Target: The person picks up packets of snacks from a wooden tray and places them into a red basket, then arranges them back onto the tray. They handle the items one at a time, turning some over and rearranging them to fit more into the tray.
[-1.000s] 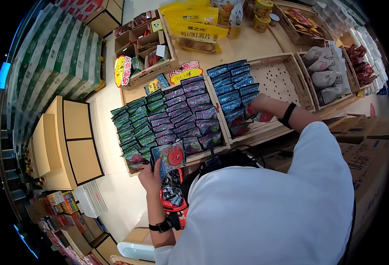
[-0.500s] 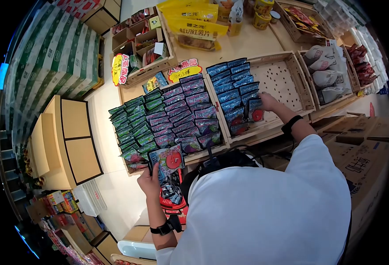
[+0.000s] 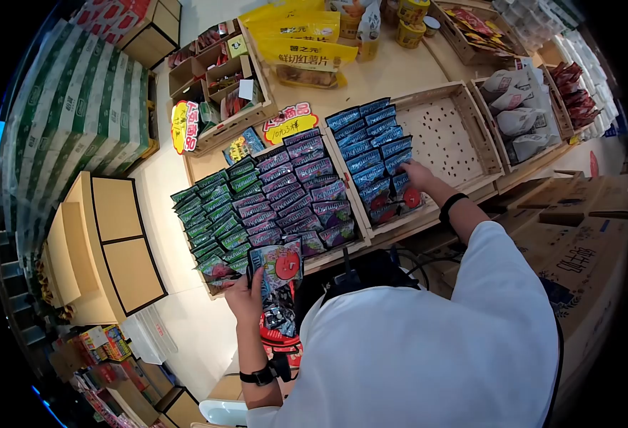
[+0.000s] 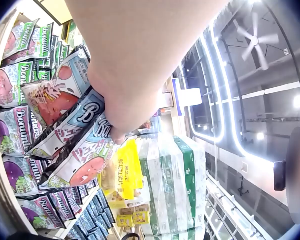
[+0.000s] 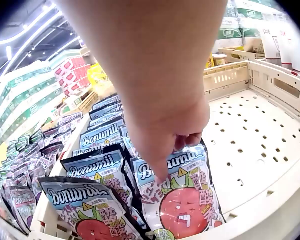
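Note:
My left hand point(image 3: 244, 296) holds several blue candy bags point(image 3: 278, 265) with a red fruit face, just in front of the crate of green and purple bags. In the left wrist view these held bags point(image 4: 82, 165) fan out below the hand. My right hand point(image 3: 419, 177) pinches the top of one blue bag point(image 5: 182, 207) at the front of the second column in the right crate point(image 3: 464, 107). Its thumb lies over the bag's printed front. Another blue bag point(image 5: 90, 207) leans beside it, at the front of the neighbouring column.
Rows of green bags point(image 3: 210, 207) and purple bags point(image 3: 285, 192) fill the left crate. Yellow snack pouches point(image 3: 307, 53) stand behind, near a divided wooden box point(image 3: 221, 78). A crate of white packs point(image 3: 521, 114) adjoins on the right. Cardboard boxes point(image 3: 578, 250) are stacked at the right side.
My right hand has brought its blue bag from a tilted pose to upright at the column's front. The left hand still holds its bags, and the head view has shifted slightly.

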Tool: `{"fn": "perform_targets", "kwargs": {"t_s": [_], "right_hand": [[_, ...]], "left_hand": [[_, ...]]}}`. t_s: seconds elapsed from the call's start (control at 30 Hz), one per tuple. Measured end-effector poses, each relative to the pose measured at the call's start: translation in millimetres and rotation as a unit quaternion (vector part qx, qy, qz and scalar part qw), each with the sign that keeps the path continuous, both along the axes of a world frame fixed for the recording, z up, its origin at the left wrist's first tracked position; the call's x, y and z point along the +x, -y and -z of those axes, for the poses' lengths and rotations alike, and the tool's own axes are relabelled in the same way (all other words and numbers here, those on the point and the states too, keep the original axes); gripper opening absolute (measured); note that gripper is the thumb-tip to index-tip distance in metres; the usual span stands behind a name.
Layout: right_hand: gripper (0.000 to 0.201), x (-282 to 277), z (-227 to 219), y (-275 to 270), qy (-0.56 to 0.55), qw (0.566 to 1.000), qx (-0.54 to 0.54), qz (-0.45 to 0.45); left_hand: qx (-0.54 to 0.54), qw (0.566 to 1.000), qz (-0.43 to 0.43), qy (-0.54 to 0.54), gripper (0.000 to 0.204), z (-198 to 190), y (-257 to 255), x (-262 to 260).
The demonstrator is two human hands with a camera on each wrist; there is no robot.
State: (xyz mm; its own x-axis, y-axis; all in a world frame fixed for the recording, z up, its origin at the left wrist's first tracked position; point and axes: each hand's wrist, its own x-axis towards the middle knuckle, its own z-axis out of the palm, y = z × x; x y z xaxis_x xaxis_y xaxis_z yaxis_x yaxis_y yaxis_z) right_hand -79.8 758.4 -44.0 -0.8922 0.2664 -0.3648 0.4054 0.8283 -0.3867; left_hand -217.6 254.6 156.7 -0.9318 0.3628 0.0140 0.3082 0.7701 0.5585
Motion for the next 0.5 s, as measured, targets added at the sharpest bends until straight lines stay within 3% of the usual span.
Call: {"fn": "perform_targets", "kwargs": {"t_s": [0.1,0.17,0.23,0.37,0.5], "right_hand": [[0.043,-2,3,5,0.083,0.996,0.036,0.001],[0.039,-2,-5,6,0.068,0.994,0.077,0.023],[0.038,-11,-43,16,0.061,0.993,0.080,0.062],[0.041,-18,-67,31,0.019,0.989,0.086,0.122],[0.039,-11,-71,21,0.000,0.997,0.053,0.054]], "left_hand": [[-0.018,0.999,0.036,0.014,0.028,-3,-2,-7],[-0.032,0.997,0.066,0.025,0.027,-12,-6,-19],[0.006,0.991,0.129,-0.040,0.027,-18,-13,-24],[0.022,0.987,0.160,0.017,0.027,-15,-26,-36],[0.034,0.976,0.214,-0.017,0.029,-1,-46,-46]]}}
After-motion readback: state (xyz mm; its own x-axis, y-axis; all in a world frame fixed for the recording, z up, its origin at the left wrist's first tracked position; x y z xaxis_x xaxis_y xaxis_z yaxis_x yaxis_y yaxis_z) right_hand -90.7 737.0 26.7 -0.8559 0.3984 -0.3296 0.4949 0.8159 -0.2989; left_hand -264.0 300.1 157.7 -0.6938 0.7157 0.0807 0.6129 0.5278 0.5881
